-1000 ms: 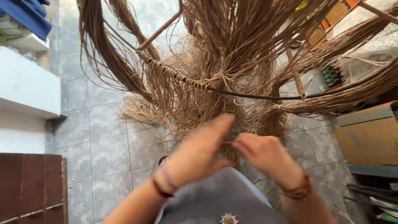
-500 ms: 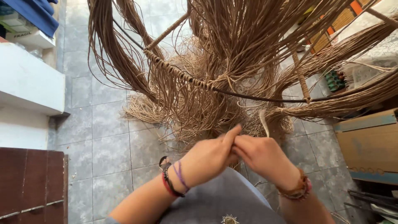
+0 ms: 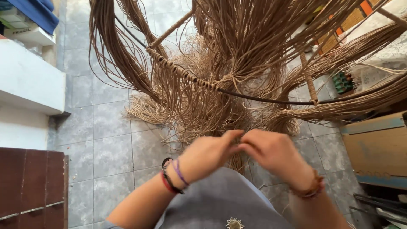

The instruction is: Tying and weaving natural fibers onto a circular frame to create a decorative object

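At 6 o'clock, the left hand (image 3: 207, 154) and right hand (image 3: 271, 150) meet fingertip to fingertip, both apparently pinched on thin fibre strands (image 3: 237, 157), though blur hides the grip. Beyond, at 12 o'clock, more fibre hangs from a dark hoop (image 3: 254, 98) over the tiled floor (image 3: 110, 140). A hard tug could snap or slip a strand, or snarl it among the loose ones.

Left hand (image 3: 207, 153) and right hand (image 3: 271, 152) are being held fingertip to fingertip below the wrapped hoop (image 3: 186, 76). Fibre strands (image 3: 250, 38) are hanging over it; cardboard box (image 3: 377, 146) lying right.
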